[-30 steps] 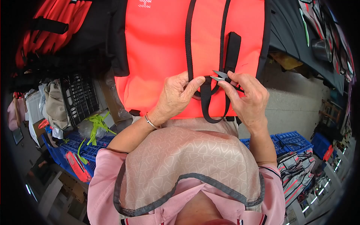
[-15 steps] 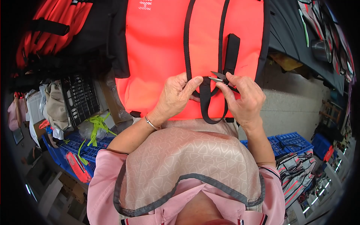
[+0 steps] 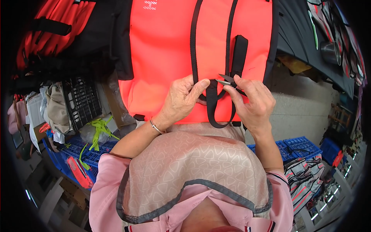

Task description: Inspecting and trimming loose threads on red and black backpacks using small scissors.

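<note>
A bright coral bag-like panel (image 3: 162, 54) with black edging lies in front of me. Along it runs a coral strap (image 3: 211, 42) bordered in black. My left hand (image 3: 181, 98) pinches the lower end of that strap, where a black webbing loop (image 3: 211, 104) hangs down. In my right hand (image 3: 255, 98) are small thread snips (image 3: 227, 80), blades parted and pointing left. Their tips are close to the top of the webbing by my left thumb; whether they touch it I cannot tell. Above my right hand lies a black strip (image 3: 239, 52).
Folded red-orange pieces (image 3: 63, 27) lie at the far left. Blue plastic crates (image 3: 303, 147) stand low at both sides, with yellow-green strips (image 3: 101, 133) at the left. A metal cup (image 3: 330, 53) is on the dark-covered table (image 3: 297, 34) at the right.
Almost nothing differs. My right hand has shifted very slightly to the right with the snips, and my left hand keeps its pinch.
</note>
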A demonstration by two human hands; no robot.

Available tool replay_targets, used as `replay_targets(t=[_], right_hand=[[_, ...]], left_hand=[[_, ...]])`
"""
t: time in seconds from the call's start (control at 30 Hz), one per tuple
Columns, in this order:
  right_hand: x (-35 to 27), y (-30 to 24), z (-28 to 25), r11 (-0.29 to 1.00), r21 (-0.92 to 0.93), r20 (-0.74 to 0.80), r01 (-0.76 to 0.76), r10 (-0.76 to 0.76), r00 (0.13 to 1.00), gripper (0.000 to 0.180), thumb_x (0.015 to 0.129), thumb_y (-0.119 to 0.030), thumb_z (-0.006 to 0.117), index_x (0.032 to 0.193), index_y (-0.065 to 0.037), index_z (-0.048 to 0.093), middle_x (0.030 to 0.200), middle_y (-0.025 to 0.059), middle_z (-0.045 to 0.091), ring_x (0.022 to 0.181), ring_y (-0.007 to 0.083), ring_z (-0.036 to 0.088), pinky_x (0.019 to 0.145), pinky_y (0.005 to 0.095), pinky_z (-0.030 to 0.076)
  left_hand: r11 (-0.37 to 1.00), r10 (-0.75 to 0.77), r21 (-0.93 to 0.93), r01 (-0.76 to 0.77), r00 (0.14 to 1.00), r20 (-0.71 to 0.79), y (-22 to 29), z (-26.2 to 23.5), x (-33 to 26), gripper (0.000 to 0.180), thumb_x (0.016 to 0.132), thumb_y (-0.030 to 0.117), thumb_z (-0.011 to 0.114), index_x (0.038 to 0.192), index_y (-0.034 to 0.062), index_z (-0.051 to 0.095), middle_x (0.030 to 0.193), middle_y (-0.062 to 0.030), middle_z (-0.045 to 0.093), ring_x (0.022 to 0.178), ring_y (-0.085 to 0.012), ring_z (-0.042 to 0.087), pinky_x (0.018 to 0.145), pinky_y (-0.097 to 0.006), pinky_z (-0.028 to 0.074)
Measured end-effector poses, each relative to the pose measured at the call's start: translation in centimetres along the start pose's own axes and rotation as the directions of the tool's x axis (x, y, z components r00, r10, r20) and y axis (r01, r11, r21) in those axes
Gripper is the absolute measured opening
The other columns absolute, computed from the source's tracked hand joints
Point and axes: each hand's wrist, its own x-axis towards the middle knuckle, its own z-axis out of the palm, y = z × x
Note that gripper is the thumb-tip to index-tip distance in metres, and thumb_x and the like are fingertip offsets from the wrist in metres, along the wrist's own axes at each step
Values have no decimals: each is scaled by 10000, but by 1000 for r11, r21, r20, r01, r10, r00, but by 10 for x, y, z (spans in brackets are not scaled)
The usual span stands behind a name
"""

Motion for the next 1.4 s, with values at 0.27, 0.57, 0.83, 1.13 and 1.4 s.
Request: replay_targets(t=[0.27,0.57,0.83,1.13,1.4], right_hand=[[5,2,-3,991,-101,44,82,-78,996,317,679,-216,855,931,-86,711,732,14,626,620,165,605,536,289,460],[17,6,-5,991,-44,107,124,-119,987,291,696,-222,838,914,-88,699,714,7,614,601,163,593,515,296,451],[4,1,8,884,343,193,-316,263,945,209,802,-113,799,944,-25,674,795,39,674,684,107,632,602,243,492],[14,2,-8,499,663,314,-557,490,813,256,857,-83,765,1045,30,633,828,44,683,729,67,608,660,213,495],[14,1,-13,955,253,191,-154,107,976,270,748,-177,839,919,-20,702,724,78,654,614,171,647,546,286,508]], left_hand=[[997,13,70,-13,1000,4,-7,-4,-1,333,1027,264,541,1178,-15,640,925,-43,694,818,-91,664,650,-244,601],[999,-8,44,8,1000,-11,-5,-2,0,332,1027,253,541,1209,-9,632,938,-38,697,814,-92,666,651,-242,602],[994,-83,-67,85,996,30,-5,-4,2,351,1033,283,523,1175,-20,631,963,-50,696,834,-106,680,658,-255,613],[955,-206,-206,212,977,50,-7,-9,6,360,1014,316,558,1168,0,636,974,-50,693,855,-122,685,658,-261,614],[969,-179,-141,204,969,170,2,-12,-1,355,865,149,770,1165,11,639,1009,-48,704,895,-98,667,765,-253,581]])
